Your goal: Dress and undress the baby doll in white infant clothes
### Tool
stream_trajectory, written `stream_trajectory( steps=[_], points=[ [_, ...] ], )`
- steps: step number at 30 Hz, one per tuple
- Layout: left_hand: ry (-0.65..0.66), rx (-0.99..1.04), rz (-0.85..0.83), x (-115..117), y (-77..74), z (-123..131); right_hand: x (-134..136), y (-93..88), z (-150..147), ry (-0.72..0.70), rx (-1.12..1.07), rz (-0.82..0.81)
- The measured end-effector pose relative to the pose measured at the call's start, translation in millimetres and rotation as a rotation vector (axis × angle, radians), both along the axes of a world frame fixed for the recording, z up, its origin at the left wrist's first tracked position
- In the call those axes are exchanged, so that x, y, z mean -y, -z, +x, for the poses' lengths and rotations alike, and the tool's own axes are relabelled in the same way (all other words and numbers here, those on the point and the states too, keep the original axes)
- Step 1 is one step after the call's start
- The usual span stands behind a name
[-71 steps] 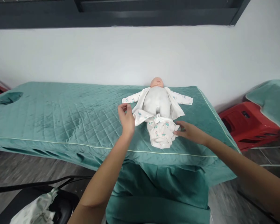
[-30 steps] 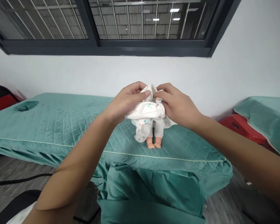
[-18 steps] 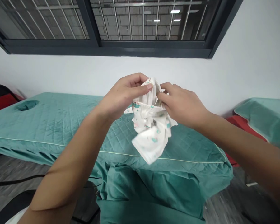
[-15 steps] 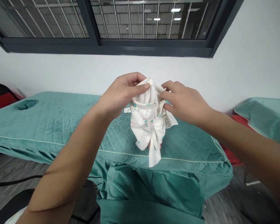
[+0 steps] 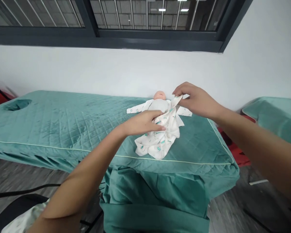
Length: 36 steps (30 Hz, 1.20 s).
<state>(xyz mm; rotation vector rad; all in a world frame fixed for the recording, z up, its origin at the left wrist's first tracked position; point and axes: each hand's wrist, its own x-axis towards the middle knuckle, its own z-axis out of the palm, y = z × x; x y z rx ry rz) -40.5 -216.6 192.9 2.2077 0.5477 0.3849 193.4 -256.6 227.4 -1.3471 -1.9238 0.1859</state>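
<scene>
On the green quilted bed cover [image 5: 70, 123], a baby doll [image 5: 159, 94] lies on its back with its head toward the wall. White printed sleeves [image 5: 135, 109] spread out to its sides. A pair of white baby pants [image 5: 163, 136] with small green prints drapes over the doll's body and hides its legs. My right hand [image 5: 194, 98] pinches the pants' waistband and lifts that corner beside the doll's head. Over the middle of the pants reaches my left hand [image 5: 143, 122], thumb and fingers apart, touching or close above the cloth.
Behind the bed rises a white wall [image 5: 87, 69] below a dark window frame [image 5: 155, 40]. A face hole [image 5: 17, 104] opens at the bed's left end. Another green-covered bed [image 5: 278, 116] stands at right. A black cable [image 5: 24, 191] crosses at lower left.
Both hands held the pants up by the waistband before. The pants are lower now, and the doll shows behind them. My left hand has released the waistband and come down.
</scene>
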Motion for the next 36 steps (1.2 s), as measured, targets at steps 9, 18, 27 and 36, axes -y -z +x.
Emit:
stream_trajectory(
  steps=[9,18,27,36],
  points=[
    [-0.189,0.554,-0.119,-25,7.6,0,11,20.2,25,-0.250,-0.093,-0.481],
    [-0.162,0.589,-0.246,-19,-8.1,11,4,15.3,-38,-0.173,-0.492,-0.256],
    [0.009,0.128,-0.333,-27,19.4,-9,-7,31.1,-24,-0.055,-0.603,-0.144],
    [-0.280,0.547,-0.333,-26,26.9,3,3,41.0,-28,-0.272,-0.285,-0.524]
  ],
)
